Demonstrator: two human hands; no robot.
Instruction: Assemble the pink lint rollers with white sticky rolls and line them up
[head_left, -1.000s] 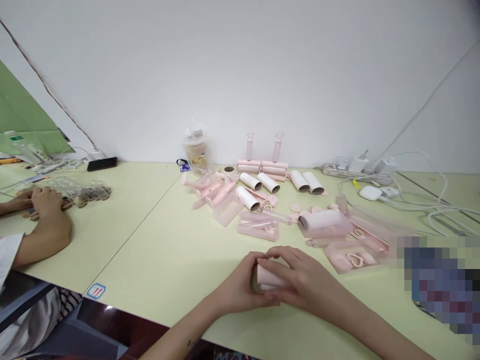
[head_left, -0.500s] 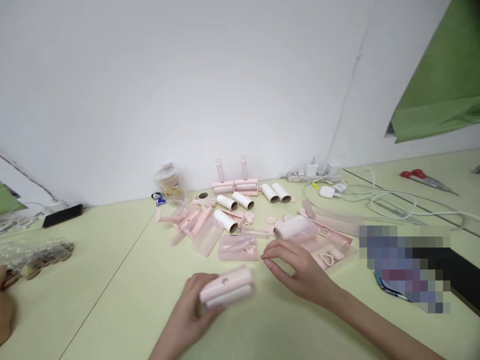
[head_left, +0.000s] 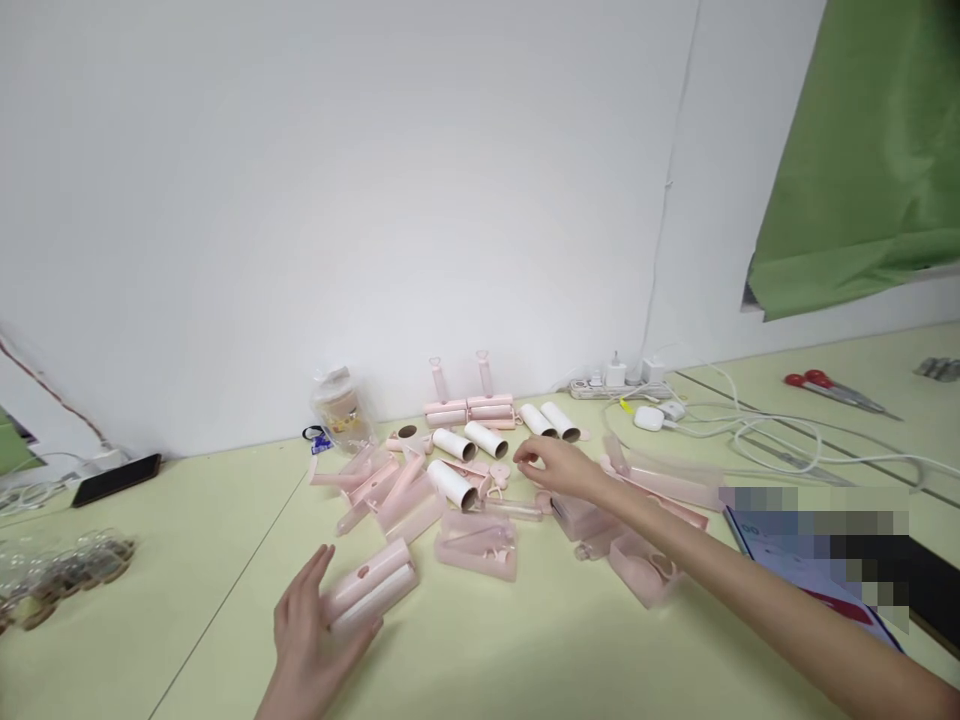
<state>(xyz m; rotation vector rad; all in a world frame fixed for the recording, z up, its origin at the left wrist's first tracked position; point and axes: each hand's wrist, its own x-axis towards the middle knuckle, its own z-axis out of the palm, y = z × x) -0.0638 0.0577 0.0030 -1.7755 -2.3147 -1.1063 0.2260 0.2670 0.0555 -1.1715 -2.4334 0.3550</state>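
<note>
A pink lint roller head with a round hole and a white roll lies at the near left. My left hand is around its left end, fingers stretched out, with the thumb along the lower edge. Further forward, my right hand hovers over the pile, its fingers bent and a little apart, and I see nothing in them. Close to its fingertips are small round pink caps and a white paper roll. A clear pink cover lies between the hands.
Two lint rollers with upright handles stand against the wall. Pink housings lie left of several white rolls. A power strip, white cables, red-handled scissors and a phone are on the right; another phone is far left.
My left hand and the lint roller head have moved left and down, and its fingers have loosened. The right hand has reached forward over the pile. Pink parts at the right have shifted.
</note>
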